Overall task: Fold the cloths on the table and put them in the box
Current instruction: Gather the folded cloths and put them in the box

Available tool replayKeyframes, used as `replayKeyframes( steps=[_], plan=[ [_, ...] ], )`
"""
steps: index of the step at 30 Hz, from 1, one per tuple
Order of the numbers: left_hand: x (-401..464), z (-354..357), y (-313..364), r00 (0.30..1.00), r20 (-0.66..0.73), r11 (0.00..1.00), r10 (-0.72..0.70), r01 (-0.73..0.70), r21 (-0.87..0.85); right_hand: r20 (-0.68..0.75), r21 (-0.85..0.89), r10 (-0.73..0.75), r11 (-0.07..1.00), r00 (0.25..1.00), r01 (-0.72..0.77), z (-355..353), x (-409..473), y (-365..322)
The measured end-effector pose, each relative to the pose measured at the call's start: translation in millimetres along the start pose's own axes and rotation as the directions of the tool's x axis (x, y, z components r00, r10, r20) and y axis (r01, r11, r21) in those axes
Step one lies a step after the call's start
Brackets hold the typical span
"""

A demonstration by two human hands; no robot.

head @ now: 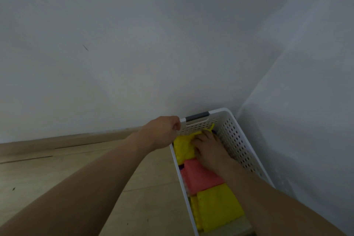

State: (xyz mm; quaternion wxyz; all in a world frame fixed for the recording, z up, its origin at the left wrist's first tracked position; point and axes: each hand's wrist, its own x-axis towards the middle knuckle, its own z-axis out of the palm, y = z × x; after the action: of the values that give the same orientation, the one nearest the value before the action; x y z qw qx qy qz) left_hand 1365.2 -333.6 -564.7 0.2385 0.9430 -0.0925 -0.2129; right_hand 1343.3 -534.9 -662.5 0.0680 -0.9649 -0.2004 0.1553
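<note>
Yellow cloth (184, 144) lies inside the white box (239, 140) beneath the flat, spread right hand (207, 149), while the left hand (164, 130) curls at the rim; uneven pressing may undo its fold.

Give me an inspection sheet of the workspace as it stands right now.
Surface: wooden table, bare where visible.
Job's things: white perforated box at the table's right, holding a far yellow cloth, a pink cloth and a near yellow cloth.
Clutter: small dark specks on the table.
Hands: left hand at the box's far left rim, fingers hidden; right hand pressing flat on the far yellow cloth.
Cables: nothing seen.
Surroundings: grey walls meeting in a corner behind the box.
</note>
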Motion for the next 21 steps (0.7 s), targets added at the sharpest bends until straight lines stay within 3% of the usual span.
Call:
replayKeyframes(
  steps=[4, 7, 9, 12, 21],
  plan=[
    [-24.2, -6.5, 18.4, 0.993, -0.103, 0.997, -0.056, 0.051, -0.049, 0.061, 0.081, 0.092, 0.992, 0.994, -0.097, -40.9, -38.9, -16.7],
    [-69.6, -24.0, 39.7, 0.994, -0.049, 0.991, -0.098, 0.102, 0.090, 0.103, 0.119, 0.107, 0.986, 0.989, -0.119, -98.2, -74.1, -40.4],
    [-106.1, -62.7, 65.0, 0.989, 0.005, 0.979, -0.149, 0.147, 0.144, 0.155, 0.192, 0.140, 0.967, 0.978, -0.169, -160.7, -103.9, -61.5],
    [-162.3, -129.0, 110.5, 0.983, -0.025, 0.971, -0.179, 0.181, 0.154, 0.198, 0.265, 0.139, 0.945, 0.970, -0.189, -259.7, -155.6, -97.4],
    [-379.8, -308.2, 255.1, 0.964, -0.080, 0.966, -0.253, 0.256, 0.038, 0.222, 0.276, 0.042, 0.955, 0.974, -0.105, -518.8, -323.8, -192.6]
  ],
)
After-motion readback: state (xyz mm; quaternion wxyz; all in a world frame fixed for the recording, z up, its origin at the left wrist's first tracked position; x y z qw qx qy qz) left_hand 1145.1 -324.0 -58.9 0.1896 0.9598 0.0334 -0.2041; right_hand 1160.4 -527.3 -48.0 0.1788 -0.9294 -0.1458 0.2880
